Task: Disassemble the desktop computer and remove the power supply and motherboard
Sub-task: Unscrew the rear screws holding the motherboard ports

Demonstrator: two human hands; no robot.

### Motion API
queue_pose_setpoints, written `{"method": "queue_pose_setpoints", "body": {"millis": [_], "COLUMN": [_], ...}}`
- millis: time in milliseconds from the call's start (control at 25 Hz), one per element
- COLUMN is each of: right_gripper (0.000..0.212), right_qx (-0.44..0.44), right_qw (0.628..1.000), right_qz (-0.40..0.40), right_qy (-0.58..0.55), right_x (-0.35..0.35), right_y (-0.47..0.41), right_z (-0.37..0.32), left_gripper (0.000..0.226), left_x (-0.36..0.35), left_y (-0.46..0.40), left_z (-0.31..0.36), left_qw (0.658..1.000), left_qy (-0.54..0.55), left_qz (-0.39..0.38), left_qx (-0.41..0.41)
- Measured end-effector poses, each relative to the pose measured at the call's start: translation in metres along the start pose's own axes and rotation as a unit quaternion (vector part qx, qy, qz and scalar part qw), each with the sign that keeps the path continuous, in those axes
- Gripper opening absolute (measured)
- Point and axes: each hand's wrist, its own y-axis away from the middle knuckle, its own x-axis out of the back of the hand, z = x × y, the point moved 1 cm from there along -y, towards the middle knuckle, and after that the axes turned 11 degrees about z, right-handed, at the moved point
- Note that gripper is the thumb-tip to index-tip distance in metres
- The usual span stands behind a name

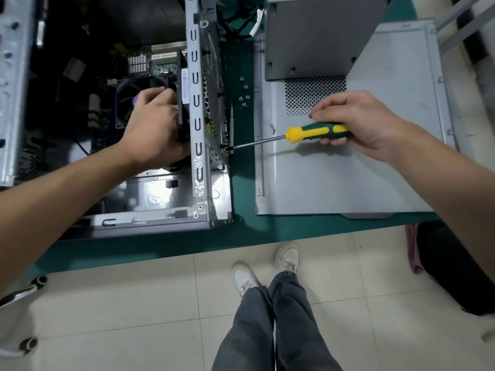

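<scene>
**Unscrewing a fan from an open computer case**

An open steel computer case [203,145] lies on a green desk [241,226]. The left hand [152,127] reaches inside, fingers curled around a black rear fan [182,103]. The right hand [356,124] grips a green-and-yellow screwdriver [316,132], its thin metal tip touching a screw [227,148] on the perforated rear wall. The flat grey side panel [348,170] lies beside it.

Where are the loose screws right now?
Head view: the loose screws lie on the green table, in the gap between the computer case and the removed side panel.
</scene>
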Motion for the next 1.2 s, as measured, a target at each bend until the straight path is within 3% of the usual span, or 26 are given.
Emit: {"method": "queue_pose_setpoints", "body": {"millis": [160,200,320,360,480,560,600,680,760,800,880,960,1040,1120,1200], "right_gripper": [0.012,0.014,0.049,0.050,0.011,0.022,0.023,0.012,0.044,0.041,0.008,0.026,0.006,0.035,0.021], "right_qx": [-0.044,-0.040,-0.019,-0.007,0.019,-0.004,-0.014,-0.020,0.011,0.038,0.039,-0.003,-0.031,-0.016,0.031], "right_qw": [0.988,0.991,0.983,0.980,0.998,0.987,0.981,0.998,0.984,0.980,0.998,0.988,0.995,0.994,0.996], "right_qz": [0.064,0.074,0.112,0.112,0.064,0.007,-0.010,0.015,0.035,0.048,0.037,-0.011,-0.010,0.015,0.050], "right_qy": [-0.134,-0.102,0.142,0.164,0.020,-0.159,-0.192,-0.051,0.172,0.188,0.036,-0.153,-0.091,0.104,0.061], "right_x": [-0.006,-0.006,-0.001,0.001,0.005,0.007,0.007,0.007,0.008,0.006,0.008,0.009,0.009,0.008,0.005], "right_y": [0.021,0.025,0.026,0.024,0.027,0.032,0.034,0.035,0.035,0.033,0.033,0.035,0.034,0.030,0.029], "right_z": [0.015,0.019,0.020,0.021,0.020,0.023,0.025,0.024,0.024,0.023,0.023,0.023,0.024,0.025,0.022], "left_gripper": [0.051,0.051,0.055,0.057,0.059,0.060,0.060,0.058,0.058,0.057,0.053,0.049,0.050,0.053,0.055], "left_x": [0.000,0.000,0.000,0.000,0.000,0.000,0.000,0.000,0.001,0.002,0.002,0.001,0.001,-0.001,-0.001], "left_y": [0.000,0.001,0.000,0.000,0.000,0.000,0.000,0.000,0.000,0.000,0.000,-0.001,0.000,0.001,0.001], "left_z": [0.001,0.001,-0.001,-0.001,0.000,0.001,0.001,0.000,0.000,0.000,0.000,0.000,0.000,-0.001,-0.002], "left_qw": [1.000,1.000,1.000,1.000,1.000,1.000,1.000,1.000,1.000,1.000,1.000,1.000,1.000,1.000,1.000], "left_qy": [0.011,0.013,0.017,0.014,0.015,0.015,0.011,0.004,0.005,0.008,0.010,0.010,0.009,0.008,0.006], "left_qz": [0.011,0.012,0.011,0.008,0.004,0.009,0.006,0.004,0.000,0.001,0.003,-0.001,0.004,0.004,-0.001], "left_qx": [0.001,0.000,0.006,0.009,0.014,0.016,0.014,0.008,0.010,0.011,0.012,0.014,0.009,0.006,0.009]}}
